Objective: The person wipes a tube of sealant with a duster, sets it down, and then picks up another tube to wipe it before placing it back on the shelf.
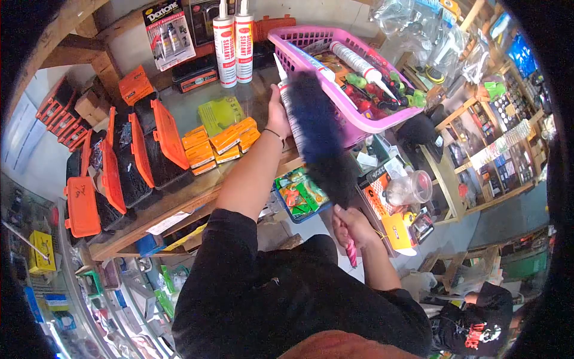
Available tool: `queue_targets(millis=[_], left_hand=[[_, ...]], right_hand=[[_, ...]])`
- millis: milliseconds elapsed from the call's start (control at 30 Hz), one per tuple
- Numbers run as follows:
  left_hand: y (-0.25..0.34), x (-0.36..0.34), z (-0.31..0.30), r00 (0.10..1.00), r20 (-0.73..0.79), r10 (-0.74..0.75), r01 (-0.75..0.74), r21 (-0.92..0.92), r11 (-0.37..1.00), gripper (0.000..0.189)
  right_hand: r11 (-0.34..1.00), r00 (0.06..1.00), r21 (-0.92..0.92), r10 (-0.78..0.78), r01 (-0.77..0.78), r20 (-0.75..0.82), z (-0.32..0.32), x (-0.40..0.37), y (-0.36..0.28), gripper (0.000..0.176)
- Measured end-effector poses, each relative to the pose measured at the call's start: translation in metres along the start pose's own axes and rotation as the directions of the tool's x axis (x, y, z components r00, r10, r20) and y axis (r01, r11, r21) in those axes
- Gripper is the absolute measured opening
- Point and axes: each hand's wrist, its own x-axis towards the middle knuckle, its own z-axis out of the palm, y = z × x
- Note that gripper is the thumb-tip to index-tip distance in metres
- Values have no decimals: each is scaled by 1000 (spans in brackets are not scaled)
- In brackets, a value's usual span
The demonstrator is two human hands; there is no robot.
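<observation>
My left hand [278, 115] is wrapped round a white sealant tube [291, 110], upright beside the pink basket [373, 124]. In my right hand [354, 226] is the pink handle [351, 254] of a dark duster [320, 128]. The duster's blurred bristles lie across the front of the tube and hide part of it and of the basket. Inside the basket are more tubes [359, 61] and red and green items. Two upright sealant tubes [234, 51] stand on the counter behind my left hand.
Small orange boxes [226, 139] and a green packet [221, 115] lie on the counter [179, 190]. Open orange-lidded cases [169, 134] stand at the left. A clear jar [409, 188] sits at the right. Another person [478, 323] is at the lower right.
</observation>
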Motion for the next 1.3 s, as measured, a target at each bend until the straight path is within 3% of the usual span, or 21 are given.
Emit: queue_targets(millis=[67, 100, 200, 267, 300, 400, 467, 533, 600, 667, 700, 800, 833, 867, 900, 1000, 1067, 1133, 1200, 1267, 1300], left_hand=[[1, -1, 4, 997, 3, 80, -80, 70, 994, 66], [1, -3, 5, 1000, 12, -7, 8, -36, 999, 64], [1, 2, -5, 998, 1, 55, -55, 14, 998, 64], [0, -1, 0, 998, -22, 50, -49, 82, 995, 66], [1, 8, -14, 996, 56, 64, -71, 148, 986, 67], [2, -10, 15, 995, 85, 59, -53, -72, 996, 63], [-2, 25, -46, 999, 38, -16, 6, 251, 968, 61], [2, 15, -19, 990, 118, 73, -71, -19, 997, 63], [-1, 2, 2, 999, -9, 42, -41, 31, 999, 71], [0, -5, 8, 998, 55, 13, -12, -22, 1000, 69], [2, 10, -24, 825, 565, -11, 282, -395, 874, 68], [0, 26, -43, 851, 525, -17, 252, -379, 890, 66], [0, 16, -25, 960, 279, -22, 77, -189, 979, 66], [-1, 8, -8, 999, 21, 43, -45, 54, 998, 66], [-1, 7, -6, 999, 7, 36, -37, 26, 999, 66], [1, 2, 3, 999, 23, 38, -37, -47, 998, 65], [1, 3, -1, 999, 26, 40, -40, -18, 999, 62], [-1, 4, -5, 999, 29, 35, -35, 12, 999, 60], [0, 4, -8, 999, 20, 39, -40, 28, 999, 58], [-1, 28, -50, 937, 342, -66, 93, -62, 994, 64], [-2, 33, -60, 865, 491, -101, 166, -92, 982, 67]], right_hand=[[1000, 1000, 31, 2, -2, -11, -1, 1, -1, 41], [1000, 1000, 30, 0, 0, -11, -1, -1, -1, 41], [998, 996, -41, 58, -55, 69, 0, -3, 0, 41], [995, 999, 102, 10, -7, -33, 0, -1, -1, 40], [995, 997, 102, -2, 9, -71, 3, -2, -2, 39], [997, 995, 1, 71, -71, 71, 3, -6, 3, 39], [999, 993, -12, 54, -53, 110, 2, -5, 2, 39], [998, 999, 53, -18, 17, 30, 2, -1, 3, 39], [999, 1000, 39, -21, 21, 22, 6, 0, 5, 39], [999, 999, 17, -29, 29, 16, 6, 0, 4, 39], [999, 998, 35, 21, -23, 63, 4, 0, 5, 39], [999, 997, 25, 40, -41, 60, 0, 2, 5, 39], [997, 1000, 80, 12, -13, 11, -1, 5, 5, 39], [991, 999, 133, -14, 20, -41, 0, 6, 4, 39], [1000, 999, 16, -4, 5, -41, 1, 3, 1, 40], [997, 995, 28, 71, -74, 73, 1, 1, 2, 40], [999, 998, 10, 37, -38, 46, 0, 2, 2, 41], [991, 999, 136, -12, 17, -38, 0, 7, 4, 41], [998, 999, 66, 22, -20, -34, 2, 5, 3, 41], [996, 988, 10, 85, -87, 130, 0, 3, 8, 40], [998, 993, -21, 67, -66, 97, 1, 1, 6, 40]])
